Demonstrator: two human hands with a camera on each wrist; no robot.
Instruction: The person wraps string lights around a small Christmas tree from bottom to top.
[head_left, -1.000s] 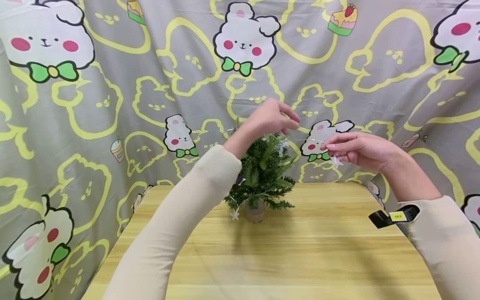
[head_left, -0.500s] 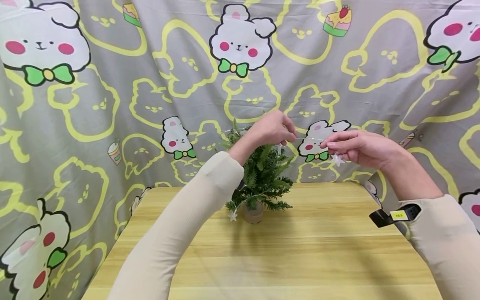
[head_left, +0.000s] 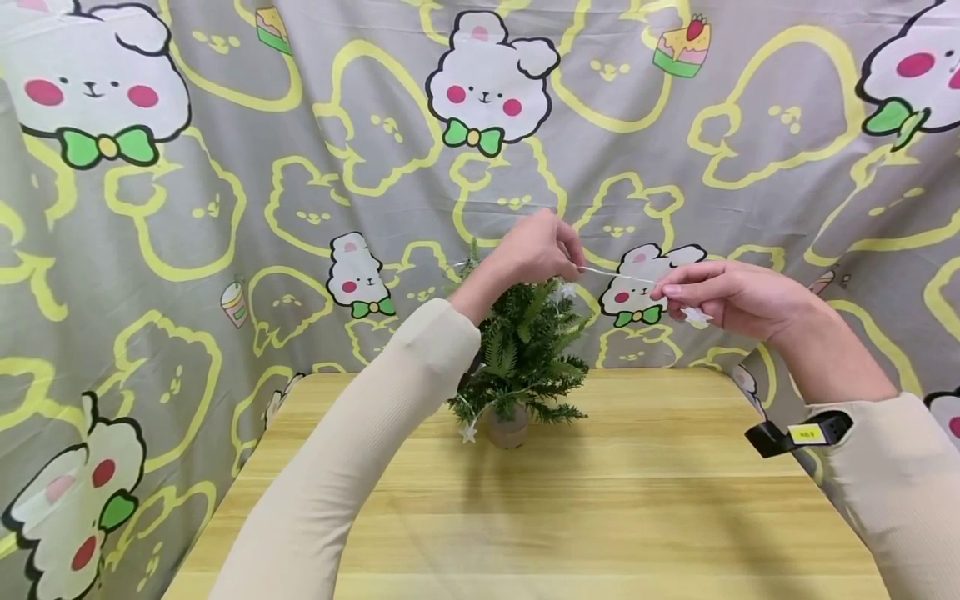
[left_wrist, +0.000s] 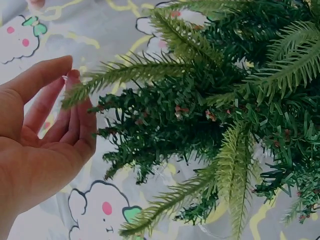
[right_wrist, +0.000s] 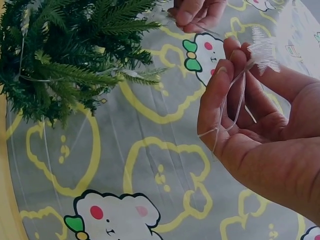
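A small artificial Christmas tree [head_left: 528, 354] stands in a round base [head_left: 508, 429] at the table's far middle. My left hand [head_left: 538, 252] is over the tree's upper part and pinches the thin wire of a string of star lights [head_left: 618, 276]. That wire stretches across to my right hand [head_left: 738, 298], which pinches it right of the tree. A clear star [head_left: 697, 317] hangs by the right fingers; in the right wrist view, wire loops [right_wrist: 235, 110] trail over them. Another star [head_left: 468, 432] dangles from the lower left branches. My left hand hides part of the treetop.
The wooden table [head_left: 600, 508] extends in front of the tree. Behind it and at the sides hangs a grey curtain [head_left: 420, 208] with cartoon prints. A black strap [head_left: 798, 433] sits on the right wrist.
My left hand first dipped, then rose a little, and its fingertips have come together on the wire. My right hand has shifted slightly right, with the star now tilted beside its fingers.
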